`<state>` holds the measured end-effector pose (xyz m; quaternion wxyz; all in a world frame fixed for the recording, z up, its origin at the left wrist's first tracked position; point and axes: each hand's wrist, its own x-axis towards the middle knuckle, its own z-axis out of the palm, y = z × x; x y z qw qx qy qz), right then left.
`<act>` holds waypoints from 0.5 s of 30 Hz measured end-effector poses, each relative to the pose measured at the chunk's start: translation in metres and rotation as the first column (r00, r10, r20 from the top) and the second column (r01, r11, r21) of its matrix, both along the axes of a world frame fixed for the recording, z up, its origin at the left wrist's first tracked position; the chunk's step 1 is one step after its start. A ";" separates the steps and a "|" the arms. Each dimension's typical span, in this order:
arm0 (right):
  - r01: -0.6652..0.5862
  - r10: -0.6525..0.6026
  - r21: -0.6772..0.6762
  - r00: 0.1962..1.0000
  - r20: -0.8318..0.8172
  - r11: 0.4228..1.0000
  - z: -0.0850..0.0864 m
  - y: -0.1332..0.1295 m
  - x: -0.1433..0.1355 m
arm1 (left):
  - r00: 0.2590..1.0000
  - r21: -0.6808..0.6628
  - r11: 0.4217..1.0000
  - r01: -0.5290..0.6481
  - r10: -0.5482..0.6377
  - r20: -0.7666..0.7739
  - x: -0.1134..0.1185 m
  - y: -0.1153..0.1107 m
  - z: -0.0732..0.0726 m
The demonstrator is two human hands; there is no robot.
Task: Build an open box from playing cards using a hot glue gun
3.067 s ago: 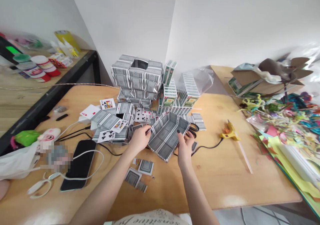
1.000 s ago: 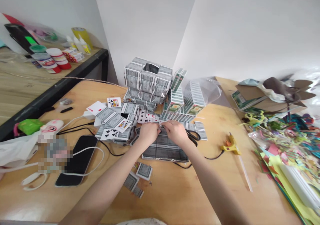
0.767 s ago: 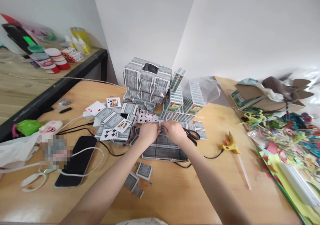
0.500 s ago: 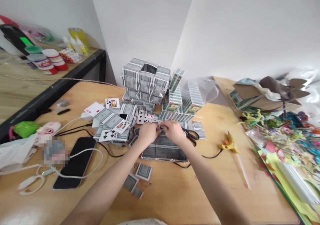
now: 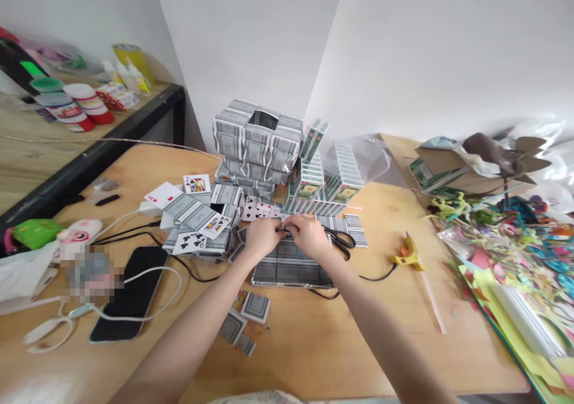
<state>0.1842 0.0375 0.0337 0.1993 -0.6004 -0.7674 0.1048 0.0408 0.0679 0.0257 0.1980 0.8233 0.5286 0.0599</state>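
Observation:
My left hand (image 5: 263, 236) and my right hand (image 5: 308, 234) meet over a flat panel of grey-patterned playing cards (image 5: 291, 266). Their fingers are pinched close together around something small and greyish that I cannot make out. Just right of my right hand lie black-handled scissors (image 5: 343, 239). Behind the hands are face-up cards (image 5: 256, 208), and a block structure of folded cards (image 5: 258, 147) stands further back. Loose cards (image 5: 197, 216) cover another card-built piece (image 5: 219, 248) on the left. A small pile of cards (image 5: 255, 307) lies nearer to me.
Boxed card decks (image 5: 309, 180) are stacked at the back. A yellow glue gun (image 5: 409, 254) with a clear stick lies right, beside coloured scraps (image 5: 497, 254). At left are a black phone (image 5: 130, 296), white cable (image 5: 179, 284) and a side table (image 5: 147, 114) with tubs (image 5: 89, 102).
The view has shifted slightly, so the scene sits a little further left. Both hands stay together over the card panel, with barely any finger movement.

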 end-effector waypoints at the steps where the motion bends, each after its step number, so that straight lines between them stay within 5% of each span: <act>1: -0.036 0.036 -0.016 0.999 -0.011 0.999 0.004 0.001 0.002 | 1.000 0.002 1.000 0.005 -0.005 -0.003 0.000 0.000 0.000; 5: -0.174 0.173 -0.130 0.985 -0.019 0.976 0.024 0.005 0.012 | 1.000 0.012 1.000 0.017 -0.017 -0.016 0.001 0.001 -0.003; 10: -0.033 0.083 -0.243 0.976 0.201 0.970 0.038 0.002 0.020 | 0.999 0.040 0.999 0.026 -0.025 -0.034 0.001 0.000 -0.004; 15: -0.048 0.089 -0.206 0.977 0.196 0.977 0.032 0.001 0.020 | 0.998 0.057 0.997 0.057 -0.056 -0.019 -0.002 -0.002 -0.002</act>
